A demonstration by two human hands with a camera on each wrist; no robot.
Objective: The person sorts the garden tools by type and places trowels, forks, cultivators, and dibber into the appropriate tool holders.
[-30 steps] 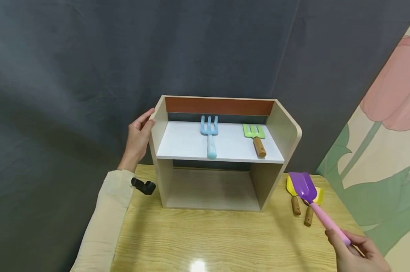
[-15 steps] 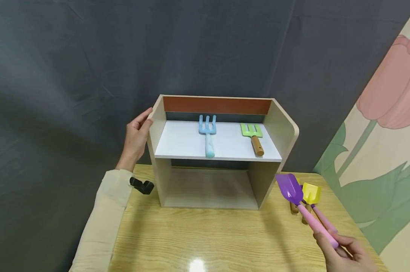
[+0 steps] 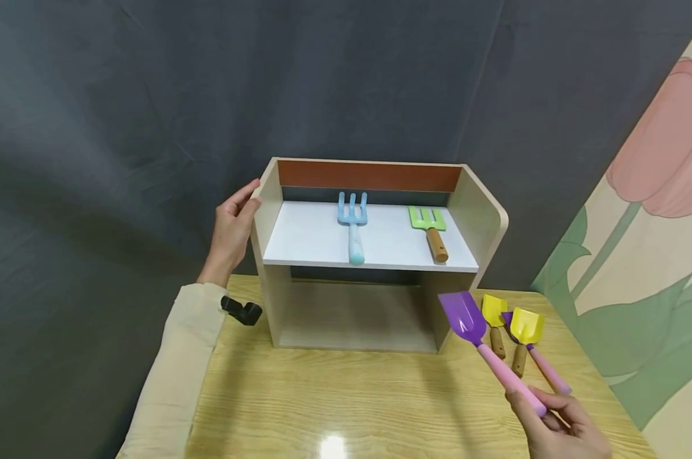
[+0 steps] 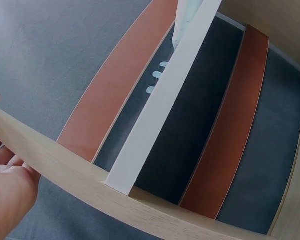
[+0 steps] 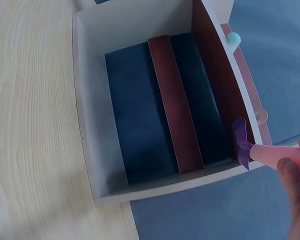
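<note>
My right hand (image 3: 561, 424) grips the pink handle of a toy shovel (image 3: 463, 315) with a purple blade. The shovel is raised over the table, its blade overlapping the right side of a small two-tier shelf (image 3: 357, 262). In the right wrist view the purple blade (image 5: 242, 142) appears at the shelf's edge. My left hand (image 3: 231, 229) holds the shelf's left side panel (image 4: 65, 182), thumb and fingers on either side of it. On the white upper tier lie a light-blue toy fork (image 3: 353, 223) and a green toy fork (image 3: 429, 223) with a brown handle.
Right of the shelf on the wooden table (image 3: 334, 401) lie two yellow toy shovels (image 3: 494, 311) with brown handles. A second pink-handled purple tool (image 3: 547, 370) lies partly under one. A dark curtain (image 3: 352, 83) hangs behind, and a flower-painted wall (image 3: 661, 255) stands to the right.
My right hand has carried the purple shovel leftward, from above the yellow shovels to beside the shelf, uncovering the tools beneath. My left hand has kept its hold on the shelf panel.
</note>
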